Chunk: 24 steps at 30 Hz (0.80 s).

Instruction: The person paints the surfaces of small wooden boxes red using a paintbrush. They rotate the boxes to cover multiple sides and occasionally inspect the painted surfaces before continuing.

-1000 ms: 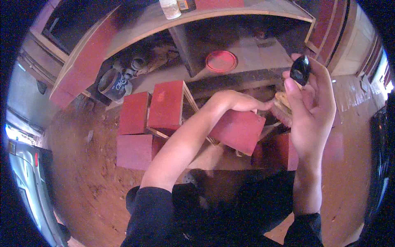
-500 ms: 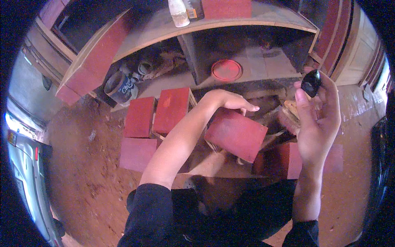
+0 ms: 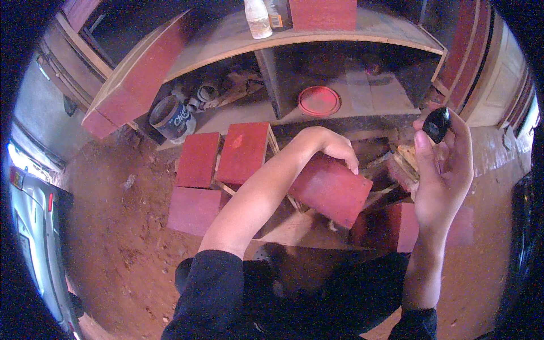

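My left hand (image 3: 339, 148) reaches over the far edge of a tilted red wooden box (image 3: 331, 192), its fingers bent down onto the painted face; the hand's underside is hidden. Raised at the right, my right hand (image 3: 445, 170) pinches a small glossy black object (image 3: 436, 124) between thumb and fingers; its kind is unclear. To the left of my left forearm stand two red-faced wooden boxes, one nearer the middle (image 3: 245, 152) and one further left (image 3: 199, 160). A duller red block (image 3: 194, 208) lies just in front of them.
Beyond the boxes stands a low wooden cabinet with a long top (image 3: 340, 35). It holds a round red lid (image 3: 319, 101) and a dark bucket (image 3: 170, 119). A white bottle (image 3: 258, 20) stands on top. More red pieces (image 3: 405, 226) lie below my right hand. A vehicle (image 3: 34, 226) is at far left.
My left hand's fingers have bent down further over the box's face. The black object has turned and dropped slightly in my right hand. The whole view has shifted a little.
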Motion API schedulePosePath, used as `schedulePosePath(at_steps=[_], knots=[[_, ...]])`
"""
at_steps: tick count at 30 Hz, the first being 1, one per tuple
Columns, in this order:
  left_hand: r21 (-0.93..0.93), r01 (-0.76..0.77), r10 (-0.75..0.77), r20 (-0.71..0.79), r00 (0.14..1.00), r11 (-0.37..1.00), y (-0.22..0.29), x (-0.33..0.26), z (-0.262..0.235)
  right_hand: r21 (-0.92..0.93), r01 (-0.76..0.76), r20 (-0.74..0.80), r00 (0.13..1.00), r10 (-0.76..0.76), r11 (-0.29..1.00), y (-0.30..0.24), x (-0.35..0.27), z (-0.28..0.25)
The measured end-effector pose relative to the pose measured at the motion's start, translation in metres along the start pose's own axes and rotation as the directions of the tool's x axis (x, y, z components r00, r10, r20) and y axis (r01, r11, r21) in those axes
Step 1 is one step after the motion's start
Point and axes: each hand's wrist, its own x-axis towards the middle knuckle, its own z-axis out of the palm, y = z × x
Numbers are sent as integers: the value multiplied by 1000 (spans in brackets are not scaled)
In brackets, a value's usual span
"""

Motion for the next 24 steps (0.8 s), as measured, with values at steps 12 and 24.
schedulePosePath(at_steps=[12,24], knots=[[9,-111,111,34,993,994,-18,17,-1,-19,16,17,1000,-16,1000,-2,-1,4],[-25,-40,40,27,999,999,-3,1,2,-40,65,42,997,-63,997,0,0,5]])
